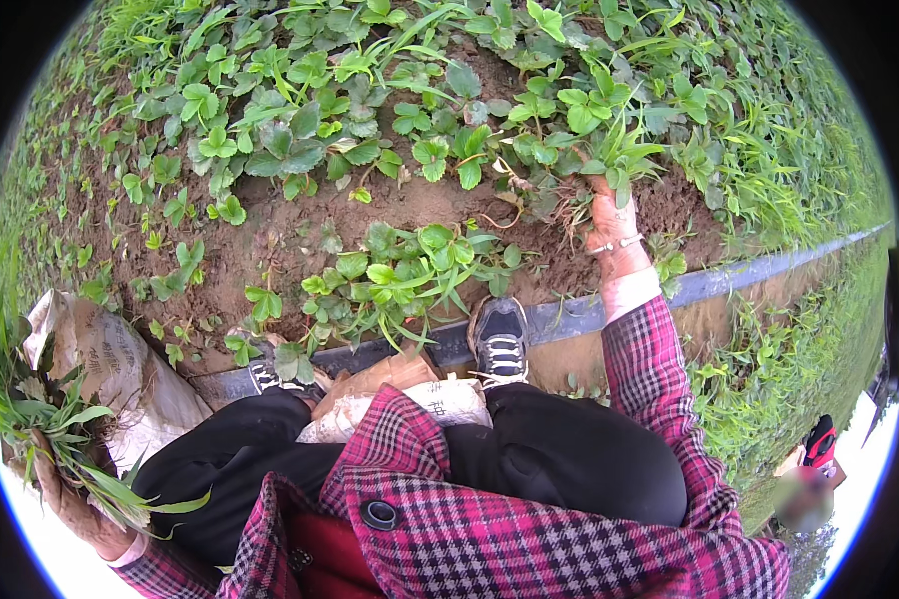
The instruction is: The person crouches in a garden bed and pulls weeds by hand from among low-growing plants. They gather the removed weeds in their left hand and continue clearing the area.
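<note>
My right hand [608, 213] reaches out over the soil and grips a tuft of grassy weeds [625, 153]. Dirt-covered roots [569, 210] hang beside its wrist, and leaves hide most of the fingers. At the lower left, my left hand [75, 502] holds a thick bunch of pulled grass and weeds [52, 419], with blades drooping over the palm. That bunch is beside a white woven sack [127, 367] bearing writing. Low plants that look like strawberry plants [389, 262] grow from the brown soil [292, 217] before me.
A dark edging strip [569, 318] runs along the bed, by my shoes [498, 341]. Between my legs lies another white sack [453, 400] next to a piece of brown cardboard-like material [389, 374]. Another person [820, 449] is at the far right. Dense plants and grass cover the ground beyond.
</note>
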{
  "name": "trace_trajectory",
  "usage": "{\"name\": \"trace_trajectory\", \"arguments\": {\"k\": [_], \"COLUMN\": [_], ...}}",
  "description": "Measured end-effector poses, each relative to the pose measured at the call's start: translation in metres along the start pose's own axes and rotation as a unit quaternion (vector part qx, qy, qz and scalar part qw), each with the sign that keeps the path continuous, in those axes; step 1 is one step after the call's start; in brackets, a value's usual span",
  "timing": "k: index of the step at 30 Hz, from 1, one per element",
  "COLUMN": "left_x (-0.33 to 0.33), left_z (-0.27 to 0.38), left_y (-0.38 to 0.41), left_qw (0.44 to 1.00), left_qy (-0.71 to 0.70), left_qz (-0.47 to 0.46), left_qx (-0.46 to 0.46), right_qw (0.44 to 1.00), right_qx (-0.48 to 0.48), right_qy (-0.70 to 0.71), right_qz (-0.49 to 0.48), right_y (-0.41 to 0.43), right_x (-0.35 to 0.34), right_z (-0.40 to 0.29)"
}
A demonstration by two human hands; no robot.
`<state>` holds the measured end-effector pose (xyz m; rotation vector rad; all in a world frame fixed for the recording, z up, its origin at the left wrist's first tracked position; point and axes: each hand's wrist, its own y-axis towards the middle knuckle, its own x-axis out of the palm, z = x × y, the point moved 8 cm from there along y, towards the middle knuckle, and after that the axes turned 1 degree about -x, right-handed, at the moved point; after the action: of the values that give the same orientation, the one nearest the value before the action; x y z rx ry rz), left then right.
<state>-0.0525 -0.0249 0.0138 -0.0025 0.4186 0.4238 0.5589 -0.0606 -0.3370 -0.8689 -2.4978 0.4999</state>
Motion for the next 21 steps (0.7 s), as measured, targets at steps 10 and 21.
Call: {"name": "trace_trajectory", "arguments": {"k": [10,21], "left_x": [0.014,0.013], "left_z": [-0.017,-0.02], "left_y": [-0.002,0.001], "left_qw": [0.959,0.962], "left_qy": [-0.21,-0.206], "left_qz": [0.001,-0.036], "left_qx": [-0.188,-0.174], "right_qw": [0.974,0.684], "right_qx": [-0.105,-0.185], "right_qy": [-0.201,-0.659], "right_qz": [0.002,-0.251], "right_y": [0.024,0.066], "right_x": [0.006,0.079], "right_z": [-0.027,-0.031]}}
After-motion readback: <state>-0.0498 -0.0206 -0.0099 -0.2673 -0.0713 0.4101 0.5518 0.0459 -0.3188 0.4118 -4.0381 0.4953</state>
